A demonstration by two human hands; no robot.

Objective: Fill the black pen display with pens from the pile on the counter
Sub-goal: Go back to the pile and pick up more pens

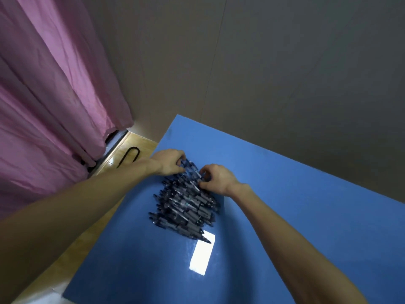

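A pile of several dark pens (186, 205) lies on the blue counter (274, 194), stretching from near the far left edge toward me. My left hand (169, 162) is at the far end of the pile, fingers curled around pens there. My right hand (215, 178) is just to its right, fingertips pinching pens at the pile's upper right side. No black pen display shows in the head view.
A bright rectangular light reflection (201, 254) sits on the counter below the pile. A pink curtain (54, 95) hangs at the left, a grey wall (263, 62) stands behind. Wooden floor (122, 154) with a black looped cable (129, 154) lies beyond the counter's left edge.
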